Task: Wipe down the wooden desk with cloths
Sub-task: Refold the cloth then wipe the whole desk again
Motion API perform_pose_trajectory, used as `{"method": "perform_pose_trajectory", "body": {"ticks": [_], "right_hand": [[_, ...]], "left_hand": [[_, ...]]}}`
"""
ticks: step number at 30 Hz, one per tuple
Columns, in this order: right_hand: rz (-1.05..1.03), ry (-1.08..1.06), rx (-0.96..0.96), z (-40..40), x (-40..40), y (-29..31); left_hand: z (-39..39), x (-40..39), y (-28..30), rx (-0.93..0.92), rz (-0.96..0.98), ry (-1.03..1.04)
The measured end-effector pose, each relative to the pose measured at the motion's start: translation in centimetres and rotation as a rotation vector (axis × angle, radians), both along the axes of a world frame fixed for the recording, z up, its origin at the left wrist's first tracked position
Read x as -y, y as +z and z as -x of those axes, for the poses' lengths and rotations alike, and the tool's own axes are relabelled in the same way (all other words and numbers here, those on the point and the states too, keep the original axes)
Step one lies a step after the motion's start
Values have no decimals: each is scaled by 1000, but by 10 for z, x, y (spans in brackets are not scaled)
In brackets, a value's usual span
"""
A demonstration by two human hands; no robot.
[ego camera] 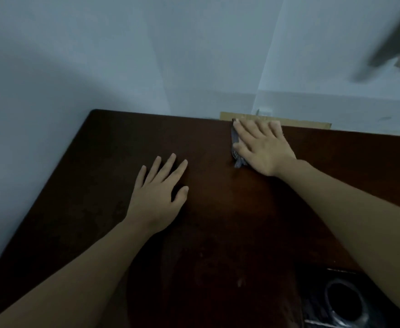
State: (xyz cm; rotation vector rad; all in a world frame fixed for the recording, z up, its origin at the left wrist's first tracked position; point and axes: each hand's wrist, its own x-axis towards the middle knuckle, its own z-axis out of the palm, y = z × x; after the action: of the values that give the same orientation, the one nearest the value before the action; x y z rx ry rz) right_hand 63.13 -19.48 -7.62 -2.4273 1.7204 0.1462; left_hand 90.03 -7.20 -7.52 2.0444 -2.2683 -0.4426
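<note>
Where pale walls meet, both hands lie flat on the dark desk (99,162) — right hand (263,147) pressing a cloth (235,147).

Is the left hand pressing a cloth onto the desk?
No: the left hand lies flat and bare on the wooden desk, while the cloth sits under the right hand near the far edge.

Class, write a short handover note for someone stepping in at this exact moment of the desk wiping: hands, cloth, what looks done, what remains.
Left hand: open, fingers spread, flat on the wooden desk, holding nothing.
Right hand: fingers straight, pressing a grey cloth onto the desk near its far edge, by the wall.
Only one cloth is in view.
Done: cannot tell which parts are already wiped; dull patches show near the front.
Left: probably the left side and the front of the desk.
</note>
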Motion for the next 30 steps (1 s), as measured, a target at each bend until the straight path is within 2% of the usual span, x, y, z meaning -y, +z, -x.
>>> {"method": "perform_pose_trajectory", "body": {"ticks": [3,7,10,14,18,23,25,30], "right_hand": [[-10,-15,3,-19,-4,2],[-5,174,-18,-37,-63,7],[-69,273,106,-28,-87,13],[46,57,302,12,-76,17],[13,-150,304,58,-70,9],[41,-81,199,69,-74,-2],[42,-77,193,67,-75,-2],[25,-54,169,69,-75,-2]], "left_hand": [[-7,-4,0,-20,23,5],[-10,2,10,-16,33,20],[-5,5,18,-20,48,-12],[22,12,24,-59,51,-104],[65,25,29,-107,-15,-208],[120,35,26,-121,-15,-291],[130,34,19,-57,-68,-302],[117,48,8,93,-46,-264]]}}
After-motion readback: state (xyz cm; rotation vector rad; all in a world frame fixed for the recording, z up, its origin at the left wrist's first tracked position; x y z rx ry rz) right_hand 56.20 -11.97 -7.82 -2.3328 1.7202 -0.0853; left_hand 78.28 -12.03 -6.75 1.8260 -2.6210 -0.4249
